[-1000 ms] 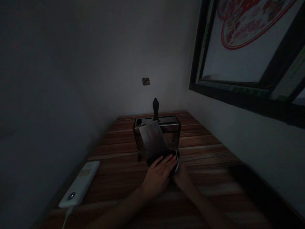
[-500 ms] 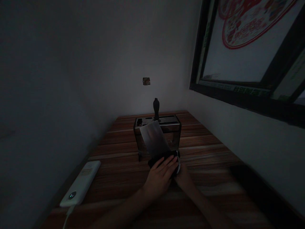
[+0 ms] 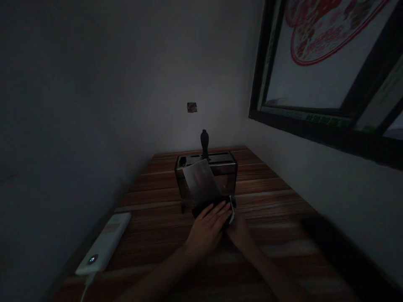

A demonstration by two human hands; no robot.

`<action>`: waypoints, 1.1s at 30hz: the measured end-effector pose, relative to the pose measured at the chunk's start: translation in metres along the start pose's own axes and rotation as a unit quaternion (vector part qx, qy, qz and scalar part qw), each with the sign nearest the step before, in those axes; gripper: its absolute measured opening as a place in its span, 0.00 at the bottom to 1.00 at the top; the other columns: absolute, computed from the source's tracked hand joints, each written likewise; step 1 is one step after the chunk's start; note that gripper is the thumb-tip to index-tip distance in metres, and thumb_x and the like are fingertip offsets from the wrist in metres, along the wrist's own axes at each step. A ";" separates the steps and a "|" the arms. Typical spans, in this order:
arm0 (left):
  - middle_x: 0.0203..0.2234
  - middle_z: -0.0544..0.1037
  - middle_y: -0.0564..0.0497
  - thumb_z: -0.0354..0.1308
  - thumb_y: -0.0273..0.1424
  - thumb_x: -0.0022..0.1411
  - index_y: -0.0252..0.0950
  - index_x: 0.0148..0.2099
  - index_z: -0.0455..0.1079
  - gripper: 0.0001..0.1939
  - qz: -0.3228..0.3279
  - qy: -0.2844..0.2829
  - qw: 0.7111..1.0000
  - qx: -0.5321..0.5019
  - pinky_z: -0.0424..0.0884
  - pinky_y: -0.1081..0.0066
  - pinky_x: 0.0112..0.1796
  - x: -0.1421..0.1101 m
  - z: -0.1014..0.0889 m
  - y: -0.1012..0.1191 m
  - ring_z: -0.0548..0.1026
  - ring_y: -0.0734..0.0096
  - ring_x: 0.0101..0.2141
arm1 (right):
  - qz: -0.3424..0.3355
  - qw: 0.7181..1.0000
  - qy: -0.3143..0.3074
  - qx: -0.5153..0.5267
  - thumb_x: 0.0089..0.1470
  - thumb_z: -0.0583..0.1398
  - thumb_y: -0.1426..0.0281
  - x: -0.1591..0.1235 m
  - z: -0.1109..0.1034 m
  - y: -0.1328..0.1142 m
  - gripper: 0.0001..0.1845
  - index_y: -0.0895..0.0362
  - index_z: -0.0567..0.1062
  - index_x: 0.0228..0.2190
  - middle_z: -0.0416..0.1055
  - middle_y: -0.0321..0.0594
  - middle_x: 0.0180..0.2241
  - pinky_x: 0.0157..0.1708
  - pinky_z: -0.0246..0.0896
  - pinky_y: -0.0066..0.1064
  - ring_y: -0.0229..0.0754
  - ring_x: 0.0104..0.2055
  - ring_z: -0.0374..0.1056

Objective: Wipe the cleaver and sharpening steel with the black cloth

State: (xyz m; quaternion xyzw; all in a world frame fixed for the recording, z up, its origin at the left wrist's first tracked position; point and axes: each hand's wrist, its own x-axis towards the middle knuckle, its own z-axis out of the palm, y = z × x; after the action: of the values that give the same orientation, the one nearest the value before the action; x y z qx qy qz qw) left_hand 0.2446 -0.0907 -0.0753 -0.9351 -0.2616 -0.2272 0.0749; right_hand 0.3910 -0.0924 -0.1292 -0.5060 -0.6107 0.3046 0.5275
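Observation:
A cleaver (image 3: 201, 180) points up and away from me, its broad, pale metal blade tilted to the left. A black cloth (image 3: 199, 209) with a white edge covers the blade's lower part. My left hand (image 3: 206, 228) presses this cloth against the blade, fingers stretched over it and close together. Just right of it, my right hand (image 3: 239, 230) is closed low at the cleaver's handle end; the handle itself is hidden and the hand is slightly blurred. Right behind the blade stands a knife holder (image 3: 220, 157) with a slotted metal top. One black-handled tool (image 3: 204, 140) sticks up from it.
Under everything is a wood-grain tabletop (image 3: 147, 228). A white power bank (image 3: 105, 243) with a cable (image 3: 85, 289) lies at left. A dark object (image 3: 327, 239) is at the right edge. Walls enclose the table; a dark-framed window (image 3: 315, 84) is at upper right.
The view has shifted slightly, moving everything a little to the left. Both hands stay at the cleaver, and the cloth has moved only slightly with the left hand.

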 end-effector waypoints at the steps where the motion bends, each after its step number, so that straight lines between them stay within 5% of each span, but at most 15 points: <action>1: 0.59 0.56 0.50 0.45 0.20 0.56 0.34 0.59 0.51 0.27 -0.004 0.001 1.000 0.001 0.49 0.63 0.57 0.001 -0.002 -0.002 0.49 0.71 0.60 | -0.003 1.000 0.000 0.001 0.43 0.55 0.75 0.000 0.000 0.000 0.19 0.59 0.71 0.41 0.73 0.48 0.40 0.43 0.64 0.42 0.49 0.43 0.69; 7: 0.58 0.57 0.49 0.45 0.20 0.57 0.33 0.59 0.52 0.27 -0.031 0.023 0.999 0.001 0.49 0.61 0.57 0.009 -0.017 -0.013 0.49 0.70 0.59 | -0.012 1.000 -0.016 -0.017 0.44 0.56 0.74 0.002 -0.002 -0.006 0.23 0.56 0.67 0.46 0.72 0.43 0.42 0.45 0.62 0.39 0.47 0.44 0.68; 17: 0.57 0.59 0.47 0.43 0.21 0.59 0.34 0.58 0.52 0.24 -0.055 0.084 0.995 0.005 0.49 0.60 0.57 0.028 -0.036 -0.042 0.51 0.69 0.59 | 0.017 0.998 -0.009 -0.061 0.49 0.56 0.65 0.001 -0.001 -0.010 0.14 0.59 0.73 0.36 0.74 0.42 0.31 0.34 0.65 0.34 0.45 0.33 0.70; 33: 0.56 0.61 0.48 0.42 0.23 0.62 0.37 0.57 0.53 0.21 -0.078 0.150 0.985 0.014 0.50 0.58 0.57 0.055 -0.064 -0.067 0.52 0.70 0.59 | 0.017 0.998 -0.029 -0.050 0.51 0.55 0.63 0.002 -0.002 -0.007 0.20 0.58 0.68 0.45 0.74 0.44 0.38 0.41 0.64 0.37 0.46 0.40 0.70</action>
State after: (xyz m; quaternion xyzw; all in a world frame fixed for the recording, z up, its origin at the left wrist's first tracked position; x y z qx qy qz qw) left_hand 0.2262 -0.0252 0.0084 -0.8659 -0.3225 -0.3669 0.1081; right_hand 0.3909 -0.0931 -0.1220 -0.5332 -0.6312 0.2972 0.4784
